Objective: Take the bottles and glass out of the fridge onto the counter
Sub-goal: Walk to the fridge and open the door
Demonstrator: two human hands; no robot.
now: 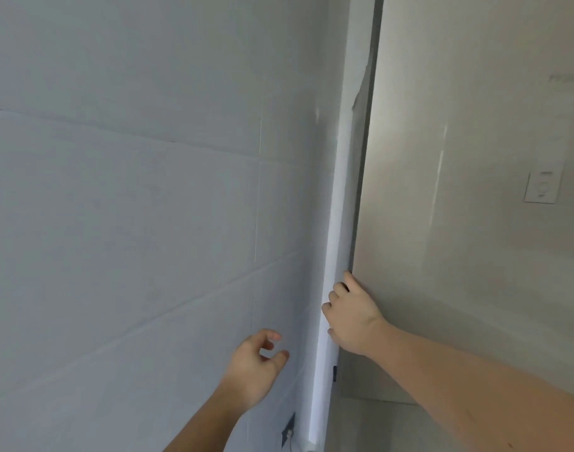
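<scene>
1. Fridge door (475, 190), a brushed steel panel, filled the right half of the frame, with its left edge running from top centre down to the lower middle
2. Right hand (352, 316) gripped that left edge low in the frame, fingers (332, 296) curled around it out of sight and thumb (351, 278) pressed flat on the steel face; the bare forearm ran off to the lower right corner
3. Left hand (256, 363) hovered free at lower centre, loosely open, fingers bent and parted, holding nothing and touching neither wall nor door
4. White trim strip (331, 256) stood just left of the door edge, running nearly the full height of the frame; the right hand's knuckles overlapped it
5. Tiled wall (132, 190), pale grey with large tiles and thin grout lines, took up the whole left half of the frame
6. Wall outlet (288, 432) with a white plug in it sat at the bottom of the frame, just left of the trim strip
7. Faint reflection of a white outlet plate (541, 185) showed on the steel at right of centre
8. Bottles and glass could not be seen; the fridge's inside was hidden behind the door, and no counter appeared anywhere in the frame
</scene>
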